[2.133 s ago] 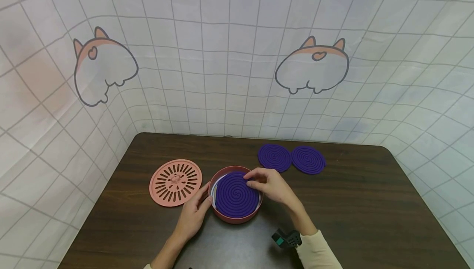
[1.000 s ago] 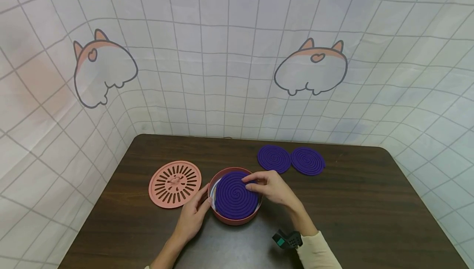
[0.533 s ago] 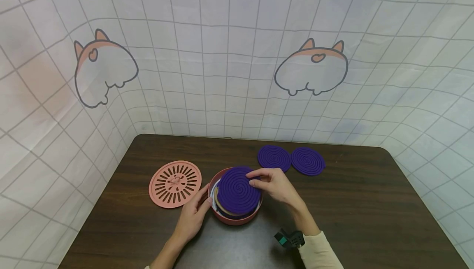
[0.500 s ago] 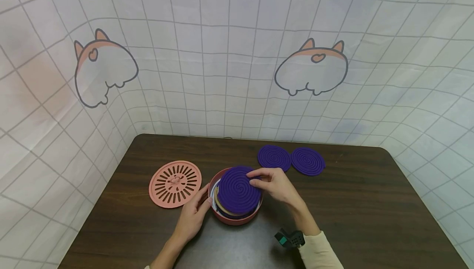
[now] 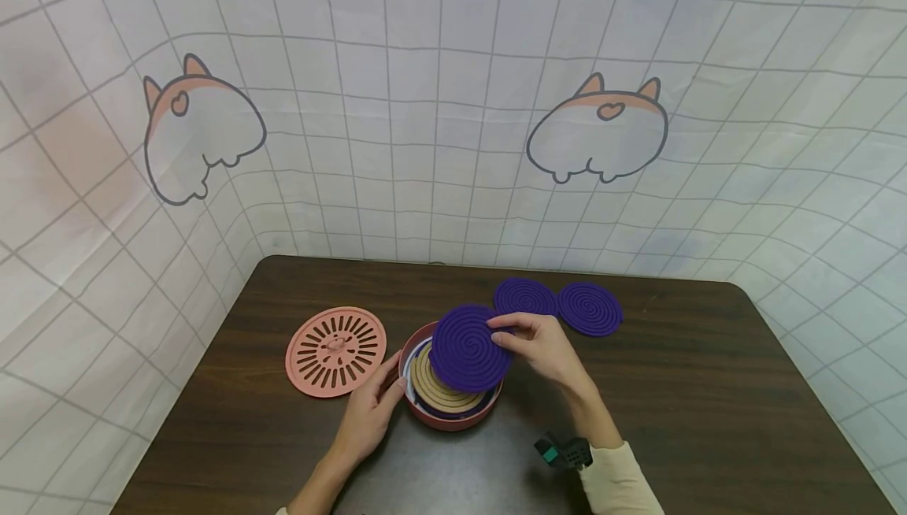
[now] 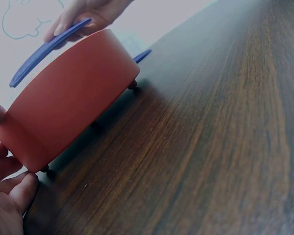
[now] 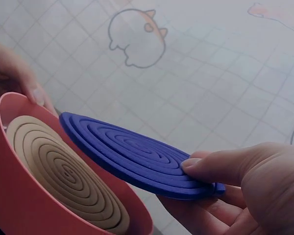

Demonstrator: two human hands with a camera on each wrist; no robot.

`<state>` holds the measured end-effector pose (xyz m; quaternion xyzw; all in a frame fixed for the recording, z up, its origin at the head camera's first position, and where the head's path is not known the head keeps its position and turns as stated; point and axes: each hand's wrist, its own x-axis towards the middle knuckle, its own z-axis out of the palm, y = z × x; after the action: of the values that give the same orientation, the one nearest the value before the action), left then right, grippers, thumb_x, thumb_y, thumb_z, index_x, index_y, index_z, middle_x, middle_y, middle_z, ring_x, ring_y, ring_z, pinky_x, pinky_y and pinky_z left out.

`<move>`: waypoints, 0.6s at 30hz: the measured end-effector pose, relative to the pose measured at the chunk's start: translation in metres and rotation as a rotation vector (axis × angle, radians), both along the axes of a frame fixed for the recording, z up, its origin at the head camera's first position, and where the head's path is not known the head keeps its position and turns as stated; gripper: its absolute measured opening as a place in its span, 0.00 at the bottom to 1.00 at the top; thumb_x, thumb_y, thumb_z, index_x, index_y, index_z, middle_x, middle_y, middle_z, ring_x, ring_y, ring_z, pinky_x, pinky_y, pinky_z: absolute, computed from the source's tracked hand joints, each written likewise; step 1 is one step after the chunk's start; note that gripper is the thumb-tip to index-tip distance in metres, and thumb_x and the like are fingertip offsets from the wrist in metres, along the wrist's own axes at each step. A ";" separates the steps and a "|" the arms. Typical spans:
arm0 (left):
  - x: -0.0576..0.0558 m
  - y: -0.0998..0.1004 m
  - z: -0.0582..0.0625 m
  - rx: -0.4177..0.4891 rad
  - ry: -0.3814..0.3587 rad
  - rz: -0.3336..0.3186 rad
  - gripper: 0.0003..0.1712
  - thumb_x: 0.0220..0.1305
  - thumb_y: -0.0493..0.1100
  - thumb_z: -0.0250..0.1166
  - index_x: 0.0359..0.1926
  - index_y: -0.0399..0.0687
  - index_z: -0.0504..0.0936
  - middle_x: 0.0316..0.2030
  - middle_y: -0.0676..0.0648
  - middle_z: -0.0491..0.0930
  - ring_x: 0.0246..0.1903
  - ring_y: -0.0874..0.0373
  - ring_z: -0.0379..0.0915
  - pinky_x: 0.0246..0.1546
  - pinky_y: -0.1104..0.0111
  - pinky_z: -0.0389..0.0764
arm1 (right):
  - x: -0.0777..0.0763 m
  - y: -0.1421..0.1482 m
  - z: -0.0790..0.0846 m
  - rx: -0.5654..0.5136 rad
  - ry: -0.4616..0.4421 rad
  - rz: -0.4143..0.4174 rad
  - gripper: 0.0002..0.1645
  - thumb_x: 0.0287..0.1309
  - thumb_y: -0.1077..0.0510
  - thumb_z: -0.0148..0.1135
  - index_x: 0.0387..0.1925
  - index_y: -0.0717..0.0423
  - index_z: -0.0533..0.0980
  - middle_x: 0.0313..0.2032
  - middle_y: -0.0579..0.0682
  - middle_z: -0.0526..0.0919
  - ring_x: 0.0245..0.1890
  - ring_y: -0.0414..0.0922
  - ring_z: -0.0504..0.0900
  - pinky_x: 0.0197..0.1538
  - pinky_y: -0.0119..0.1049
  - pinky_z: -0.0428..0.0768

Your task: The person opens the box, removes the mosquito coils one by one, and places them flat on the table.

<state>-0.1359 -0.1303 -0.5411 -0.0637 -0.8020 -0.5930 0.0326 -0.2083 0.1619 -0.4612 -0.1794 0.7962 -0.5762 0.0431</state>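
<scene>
My right hand [image 5: 544, 348] pinches a purple mosquito coil [image 5: 466, 351] by its right edge, with the thumb on top and fingers beneath. The coil hangs tilted over a round red mosquito coil box [image 5: 448, 424], clear of the contents below. Inside the box lies a tan mosquito coil [image 7: 63, 171], partly covered from above by the purple one; a dark purple edge shows beneath it. My left hand [image 5: 368, 411] holds the box by its left side. In the left wrist view, the box wall [image 6: 78, 93] stands on small feet, with fingers against its lower edge.
Two more purple coils [image 5: 590, 309] lie flat side by side at the back of the dark wooden table [image 5: 680, 389]. Left of the box rests a slotted pink lid [image 5: 336, 352] with a small knob. A white gridded curtain [image 5: 411, 121] stands behind the table.
The purple coil has been lifted out of the box and moved up and to the right with my right hand, uncovering the tan coil. My left hand has stayed at the box.
</scene>
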 end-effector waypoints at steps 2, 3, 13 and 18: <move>-0.001 0.000 0.000 -0.004 -0.015 0.002 0.29 0.75 0.49 0.58 0.73 0.46 0.68 0.69 0.44 0.72 0.66 0.52 0.72 0.64 0.71 0.73 | -0.001 0.002 0.001 -0.001 0.002 -0.023 0.14 0.58 0.60 0.71 0.47 0.59 0.85 0.23 0.45 0.81 0.18 0.34 0.71 0.22 0.26 0.67; -0.001 0.000 0.000 -0.005 -0.024 0.003 0.30 0.75 0.49 0.58 0.73 0.47 0.68 0.69 0.45 0.72 0.67 0.52 0.71 0.64 0.71 0.73 | -0.001 0.003 0.001 -0.002 0.002 -0.034 0.14 0.58 0.60 0.71 0.46 0.59 0.86 0.24 0.46 0.82 0.19 0.34 0.72 0.23 0.26 0.67; -0.003 0.000 -0.001 -0.009 -0.056 0.011 0.29 0.75 0.50 0.58 0.73 0.49 0.68 0.69 0.46 0.72 0.67 0.53 0.72 0.63 0.72 0.73 | -0.003 0.018 0.004 -0.055 -0.035 -0.130 0.16 0.57 0.60 0.72 0.47 0.62 0.85 0.37 0.56 0.89 0.28 0.34 0.84 0.36 0.27 0.82; -0.002 0.000 0.000 -0.007 -0.058 0.012 0.29 0.75 0.49 0.57 0.73 0.49 0.67 0.69 0.46 0.72 0.67 0.53 0.71 0.63 0.74 0.72 | -0.004 0.024 0.006 -0.075 -0.046 -0.168 0.17 0.58 0.60 0.72 0.49 0.63 0.84 0.37 0.55 0.90 0.29 0.34 0.84 0.37 0.28 0.83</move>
<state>-0.1383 -0.1300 -0.5415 -0.0417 -0.8050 -0.5916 0.0127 -0.2119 0.1857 -0.4555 -0.1003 0.7852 -0.6110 0.0061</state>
